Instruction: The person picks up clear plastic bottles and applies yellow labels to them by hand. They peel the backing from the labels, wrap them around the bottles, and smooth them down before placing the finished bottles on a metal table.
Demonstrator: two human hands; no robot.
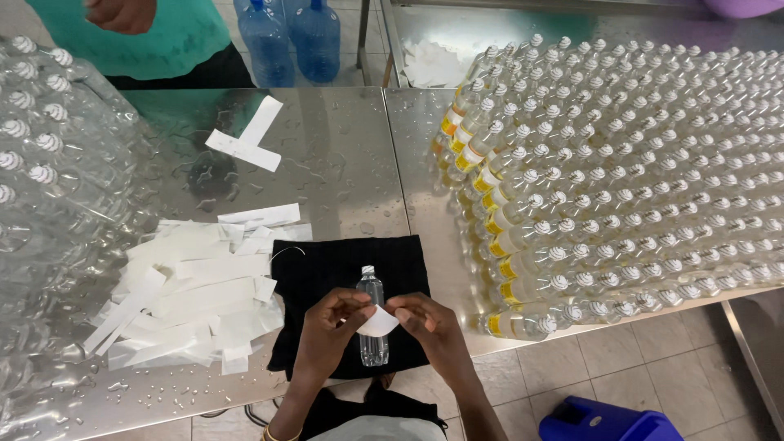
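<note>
Both hands pinched a small white label [378,322] over a clear bottle [372,314] lying on a black cloth [327,278], its cap pointing away from the person. The left hand [331,327] and right hand [429,327] flanked the bottle about equally close.

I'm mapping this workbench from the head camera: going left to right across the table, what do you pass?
Clear wrapped bottles → pile of white paper strips → black cloth with the single clear bottle lying on it → large block of filled, white-capped bottles.
</note>
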